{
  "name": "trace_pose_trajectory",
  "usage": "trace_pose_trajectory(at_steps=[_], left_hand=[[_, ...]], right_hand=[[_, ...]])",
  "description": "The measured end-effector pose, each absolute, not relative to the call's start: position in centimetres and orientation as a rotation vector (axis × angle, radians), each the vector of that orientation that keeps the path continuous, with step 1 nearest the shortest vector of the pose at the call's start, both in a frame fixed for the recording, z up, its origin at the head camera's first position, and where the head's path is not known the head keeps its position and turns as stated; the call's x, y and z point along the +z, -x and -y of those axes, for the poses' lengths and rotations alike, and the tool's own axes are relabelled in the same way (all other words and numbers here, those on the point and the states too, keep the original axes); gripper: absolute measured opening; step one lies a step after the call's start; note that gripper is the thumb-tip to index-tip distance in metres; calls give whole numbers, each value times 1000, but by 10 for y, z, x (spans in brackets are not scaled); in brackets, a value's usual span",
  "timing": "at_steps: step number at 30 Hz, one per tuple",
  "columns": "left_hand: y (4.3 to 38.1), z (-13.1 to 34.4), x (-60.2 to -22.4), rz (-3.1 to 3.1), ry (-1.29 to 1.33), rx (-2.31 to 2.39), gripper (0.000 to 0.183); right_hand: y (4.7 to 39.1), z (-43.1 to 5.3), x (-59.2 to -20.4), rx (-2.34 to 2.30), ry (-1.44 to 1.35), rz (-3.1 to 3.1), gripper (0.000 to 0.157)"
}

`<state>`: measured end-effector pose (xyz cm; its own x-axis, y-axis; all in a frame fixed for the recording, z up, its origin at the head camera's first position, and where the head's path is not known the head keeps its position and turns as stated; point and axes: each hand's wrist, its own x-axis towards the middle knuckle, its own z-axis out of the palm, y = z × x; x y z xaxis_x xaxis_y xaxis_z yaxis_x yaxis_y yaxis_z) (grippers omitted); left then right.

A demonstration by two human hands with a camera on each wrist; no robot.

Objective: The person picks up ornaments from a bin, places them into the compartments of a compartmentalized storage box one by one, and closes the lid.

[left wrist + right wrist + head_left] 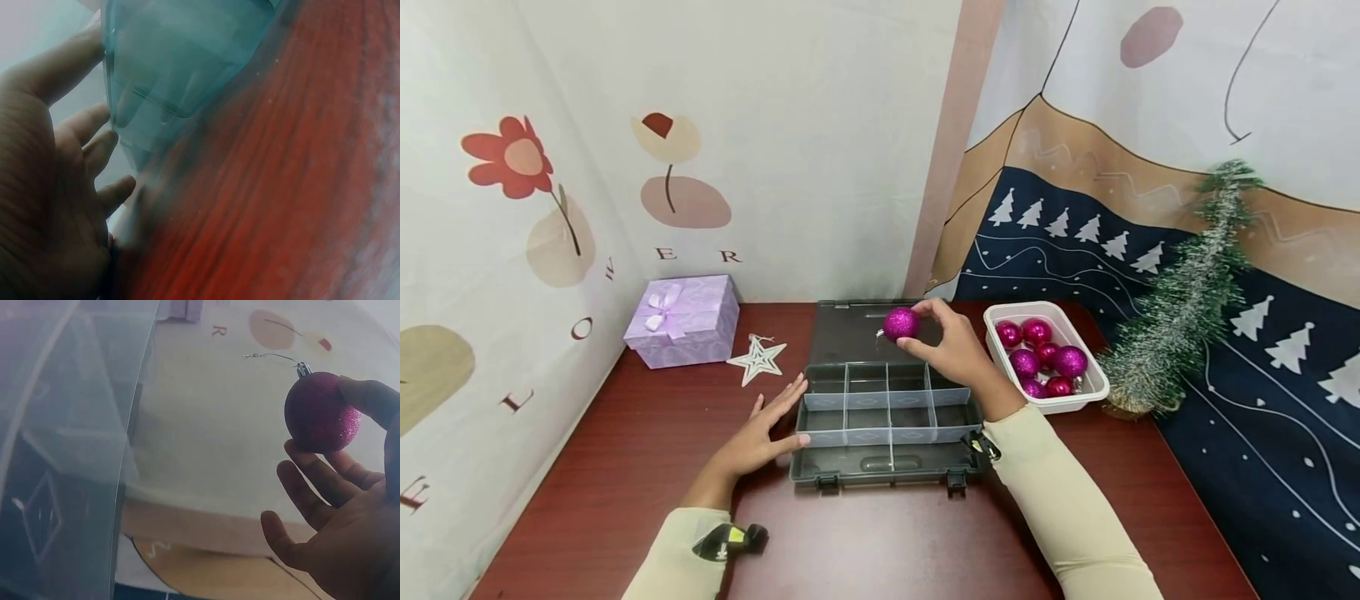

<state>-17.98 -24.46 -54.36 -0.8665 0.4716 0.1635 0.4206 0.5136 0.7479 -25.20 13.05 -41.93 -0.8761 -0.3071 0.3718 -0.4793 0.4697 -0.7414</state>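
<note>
Right hand (951,343) pinches a bauble (901,324) over the lid (848,333)

The right hand pinches the glittery magenta bauble between thumb and finger, its other fingers held apart from it; the silver cap and thread stick out on the side away from the palm. Under this hand lies the dark lid, folded back flat, and nearer the person sits the open box (852,458), its compartments parted by upright clear dividers (865,437). The right sleeve (1060,492) crosses the box's right end and hides part of it.

The left hand (766,437) is spread against the box's left side, thumb at the edge and fingertips along the wall.

Just right of the right hand's wrist stands a white tub (1070,405) with several glossy and glittery baubles (1024,363); the forearm passes close by its near-left corner. Beyond the tub, farther right, a tinsel tree (1187,308) rises from the bench (625,458) before a printed cloth (1045,242). Ahead of the left hand lies a white star (758,360), and past it, to the left, a lilac gift box (700,321) with a bow (664,305). Both stand well apart from the right hand.
</note>
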Motion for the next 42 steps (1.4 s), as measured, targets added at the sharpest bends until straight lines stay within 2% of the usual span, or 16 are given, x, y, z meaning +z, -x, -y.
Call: trace_pose_trajectory(at_steps=[26,42], left_hand=[[179,243,-544,-2680,-779,1310,90],[179,243,-543,-2684,-772,1315,89]], right_hand=[[274,-53,-431,1158,-997,2823,48],[276,-33,-448,1060,-988,2983,48]])
